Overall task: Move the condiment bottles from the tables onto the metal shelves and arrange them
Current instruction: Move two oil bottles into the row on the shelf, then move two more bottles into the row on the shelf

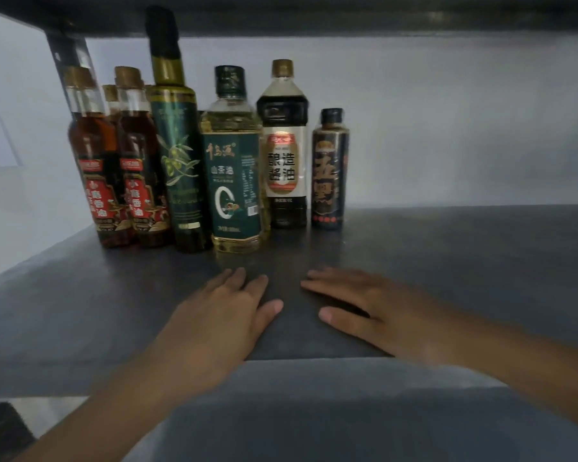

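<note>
A row of condiment bottles stands upright on the grey metal shelf (pixel 447 261), toward its left. From the left come red-labelled sesame oil bottles (pixel 137 168), with more of them behind. Then stand a tall dark olive oil bottle (pixel 177 155), a green-labelled tea oil bottle (pixel 232 175), a soy sauce bottle (pixel 284 151) and a small dark sauce bottle (pixel 329 171). My left hand (pixel 224 315) lies flat on the shelf in front of the tea oil bottle, holding nothing. My right hand (pixel 374 311) lies flat beside it, fingers pointing left, also holding nothing.
An upper shelf (pixel 314 15) hangs low overhead, just above the tallest bottle's cap. A dark upright post (pixel 64 58) stands at the back left. A white wall lies behind. The right half of the shelf surface shows bare metal.
</note>
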`<state>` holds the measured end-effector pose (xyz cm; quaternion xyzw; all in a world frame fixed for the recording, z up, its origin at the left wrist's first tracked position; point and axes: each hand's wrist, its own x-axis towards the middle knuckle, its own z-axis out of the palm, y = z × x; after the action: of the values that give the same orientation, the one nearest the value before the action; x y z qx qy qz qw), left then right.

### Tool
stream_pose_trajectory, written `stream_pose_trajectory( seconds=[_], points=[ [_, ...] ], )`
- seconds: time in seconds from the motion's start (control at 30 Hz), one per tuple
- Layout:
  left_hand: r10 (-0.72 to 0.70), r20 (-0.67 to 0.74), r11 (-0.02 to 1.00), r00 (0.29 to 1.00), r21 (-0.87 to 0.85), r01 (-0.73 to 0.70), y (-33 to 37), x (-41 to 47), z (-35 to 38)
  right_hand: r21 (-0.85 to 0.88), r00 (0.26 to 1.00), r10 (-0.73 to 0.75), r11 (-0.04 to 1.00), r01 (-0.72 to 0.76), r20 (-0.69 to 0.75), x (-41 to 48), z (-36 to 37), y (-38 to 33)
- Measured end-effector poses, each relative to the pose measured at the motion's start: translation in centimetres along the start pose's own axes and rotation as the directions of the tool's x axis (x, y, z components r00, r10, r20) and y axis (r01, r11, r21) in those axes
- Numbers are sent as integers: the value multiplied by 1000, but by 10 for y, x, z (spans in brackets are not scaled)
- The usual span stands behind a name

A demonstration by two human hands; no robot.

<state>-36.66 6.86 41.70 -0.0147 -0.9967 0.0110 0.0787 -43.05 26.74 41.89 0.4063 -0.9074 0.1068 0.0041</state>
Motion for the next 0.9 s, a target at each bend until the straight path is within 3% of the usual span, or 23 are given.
stream_pose_trajectory(
  seconds=[0.2, 0.3, 0.43, 0.6, 0.7, 0.83, 0.9],
  points=[
    [122, -27, 987, 992, -107, -124, 110, 7, 7, -184, 994, -34, 983, 16, -99, -107, -10, 64],
    [195, -91, 977, 977, -66, -201, 170, 16, 14, -253, 976, 50, 962, -105, -213, -165, -6, 103],
    [198, -127, 980, 972, 0, -200, 240, 28, 24, -240, 951, 119, 952, -192, -286, -235, -8, 153],
    [285, -193, 958, 939, 14, -287, 315, 41, 37, -30, 905, 162, 982, -189, -394, -298, -20, 204],
    [328, -193, 944, 925, 24, -330, 357, 46, 25, 161, 842, 271, 962, -220, -466, -321, -30, 227],
    [272, -144, 937, 951, -185, -296, 394, 59, 16, 361, 669, 437, 895, -261, -601, -335, -40, 255],
    [231, -163, 874, 959, -398, -278, 405, 66, 15, 429, 582, 481, 871, -237, -656, -334, -45, 266]
  ],
)
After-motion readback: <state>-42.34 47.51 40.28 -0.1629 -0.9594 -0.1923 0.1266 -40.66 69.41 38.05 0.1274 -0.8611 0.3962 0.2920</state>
